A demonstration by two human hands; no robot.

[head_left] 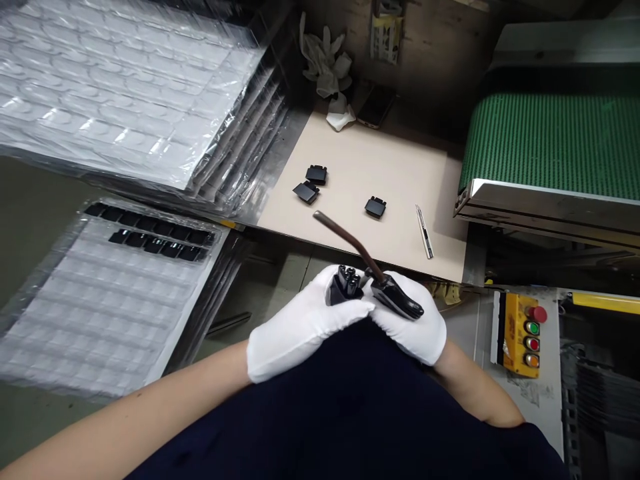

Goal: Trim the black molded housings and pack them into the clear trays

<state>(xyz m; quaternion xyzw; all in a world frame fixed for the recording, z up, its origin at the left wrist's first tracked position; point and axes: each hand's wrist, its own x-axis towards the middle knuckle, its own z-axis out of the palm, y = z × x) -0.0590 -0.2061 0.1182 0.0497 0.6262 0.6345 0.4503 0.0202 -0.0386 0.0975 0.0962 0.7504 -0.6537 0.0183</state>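
In front of my dark blue clothing, both hands are close together in white gloves. My left hand (310, 320) is closed around a small black plastic part (345, 287) with several round posts standing up from it. My right hand (413, 327) is closed on a tool with a bent brown rod (350, 240) and a glossy black end (400, 298). The rod points up and to the left, above the table's front edge. The fingertips meet between the two things, and some fingers are hidden.
On the beige board (345, 153) lie several black plastic parts (375, 207) and a utility knife (425, 231). Clear trays are stacked left (125, 87), above a lower tray (100, 300) with black parts. A green conveyor (555, 143) and yellow button box (520, 337) stand right.
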